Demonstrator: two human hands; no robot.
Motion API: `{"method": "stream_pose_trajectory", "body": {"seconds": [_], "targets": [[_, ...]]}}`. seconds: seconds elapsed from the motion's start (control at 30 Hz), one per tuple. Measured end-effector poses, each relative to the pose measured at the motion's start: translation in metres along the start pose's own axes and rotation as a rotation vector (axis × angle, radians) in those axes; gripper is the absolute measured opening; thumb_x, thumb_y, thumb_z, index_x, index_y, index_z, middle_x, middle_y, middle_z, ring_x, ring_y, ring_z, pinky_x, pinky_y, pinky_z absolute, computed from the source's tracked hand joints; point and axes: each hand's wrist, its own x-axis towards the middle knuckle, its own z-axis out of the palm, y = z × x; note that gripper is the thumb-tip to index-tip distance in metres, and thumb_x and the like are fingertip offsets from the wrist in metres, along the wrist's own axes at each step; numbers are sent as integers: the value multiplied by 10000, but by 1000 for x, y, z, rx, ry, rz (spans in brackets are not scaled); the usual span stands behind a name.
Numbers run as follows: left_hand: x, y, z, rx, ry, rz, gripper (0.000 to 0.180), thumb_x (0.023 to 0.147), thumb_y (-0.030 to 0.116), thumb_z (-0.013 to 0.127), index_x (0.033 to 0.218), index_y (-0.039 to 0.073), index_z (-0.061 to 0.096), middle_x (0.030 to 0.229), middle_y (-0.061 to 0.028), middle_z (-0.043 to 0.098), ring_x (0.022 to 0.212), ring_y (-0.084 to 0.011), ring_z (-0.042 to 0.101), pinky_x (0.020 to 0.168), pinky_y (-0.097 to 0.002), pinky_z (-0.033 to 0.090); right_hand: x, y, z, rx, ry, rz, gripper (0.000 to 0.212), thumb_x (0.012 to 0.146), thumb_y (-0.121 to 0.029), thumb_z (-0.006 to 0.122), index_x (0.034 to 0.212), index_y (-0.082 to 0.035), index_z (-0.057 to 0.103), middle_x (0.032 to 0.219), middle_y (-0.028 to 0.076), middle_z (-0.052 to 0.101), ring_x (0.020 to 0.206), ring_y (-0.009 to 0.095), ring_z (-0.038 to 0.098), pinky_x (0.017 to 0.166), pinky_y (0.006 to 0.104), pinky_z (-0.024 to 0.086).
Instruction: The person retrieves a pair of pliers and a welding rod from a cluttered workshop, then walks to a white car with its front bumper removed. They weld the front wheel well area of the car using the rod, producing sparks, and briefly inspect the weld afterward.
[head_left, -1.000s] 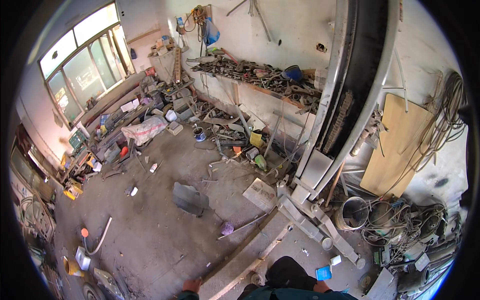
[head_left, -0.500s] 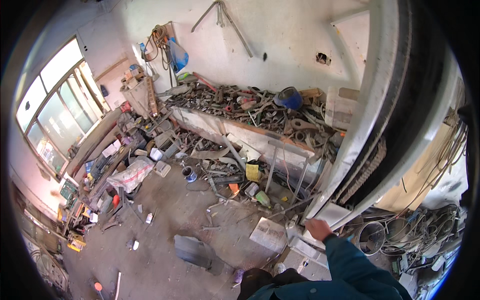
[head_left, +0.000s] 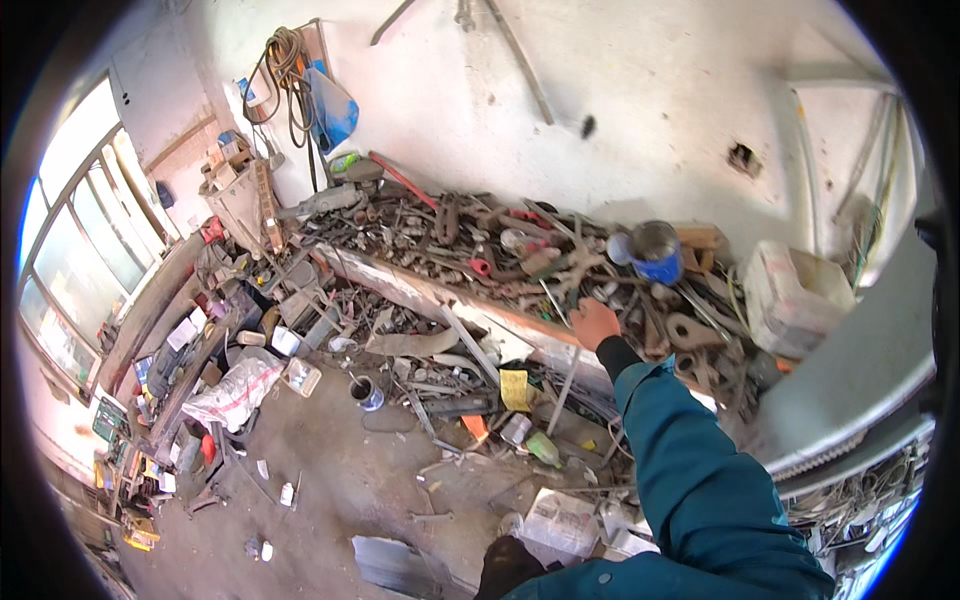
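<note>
My right hand (head_left: pixel 595 322), in a teal sleeve with a dark cuff, reaches over the front edge of a long workbench (head_left: pixel 478 297). Its fingers look curled, and the back of the hand hides what they hold, if anything. Right beside the fingers lies a thin, bent metal rod (head_left: pixel 552 298); whether they touch it I cannot tell. Greasy metal parts and tools cover the bench around the hand. A blue can (head_left: pixel 657 255) and a flat metal part with a round hole (head_left: pixel 694 331) are to its right. My left hand is out of view.
A whitish plastic container (head_left: pixel 795 298) stands at the bench's right end, near a large grey metal body (head_left: pixel 855 385). Below the bench are scrap, a green bottle (head_left: pixel 543 449) and a small pot (head_left: pixel 366 392). A white sack (head_left: pixel 236 392) lies at left.
My right hand has left the lower end of the tall metal machine and moved up and left to the bench edge. The view has turned toward the right and come closer to the bench.
</note>
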Motion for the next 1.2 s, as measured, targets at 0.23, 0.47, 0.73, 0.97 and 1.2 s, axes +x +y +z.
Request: {"method": "stream_pose_trajectory", "body": {"seconds": [0.23, 0.47, 0.73, 0.97, 1.2], "targets": [[72, 0, -112, -281, 488, 140, 594, 1021, 573, 562, 1140, 20, 745, 1065, -261, 741, 956, -448, 668, 866, -556, 506, 67, 5, 32, -204, -117, 343, 411, 982, -348, 703, 1114, 33, 622, 992, 220, 699, 913, 392, 699, 770, 537, 589], [106, 23, -142, 106, 217, 251, 623, 1034, 615, 479, 1230, 85, 740, 1203, -210, 734, 1110, -418, 672, 950, -553, 518, 68, 2, -14, 931, -141, 474, 269, 1020, -250, 680, 898, -31, 581, 696, 69, 357, 610, 178, 381, 595, 467, 324], [139, 190, -222, 360, 401, 730, 197, 939, 325, 642, 953, 155, 743, 756, -144, 726, 742, -369, 734, 595, -513, 550, -58, 35, -24, 1183, 61, 109, 212, 993, -140, 632, 1118, 31, 651, 845, 51, 648, 715, 129, 592, 608, 312, 483], [-6, 472, -235, -522, -240, 904, 407, 1103, 419, 504, 1080, 41, 651, 847, -83, 682, 736, -199, 717, 581, -373, 604, -292, 47, -63, 1279, -241, 292, 602, 985, -185, 712, 1521, 7, 515, 872, 43, 675, 701, 122, 653, 640, 309, 558], [-253, 517, -32, -140, -791, 1003, 571, 1078, 550, 499, 1306, 34, 587, 881, -84, 674, 734, -203, 689, 581, -355, 583, -627, 62, -109, 1124, 163, 109, 413, 908, -189, 738, 1233, 11, 580, 960, 108, 613, 866, 171, 561, 779, 367, 502]]}}
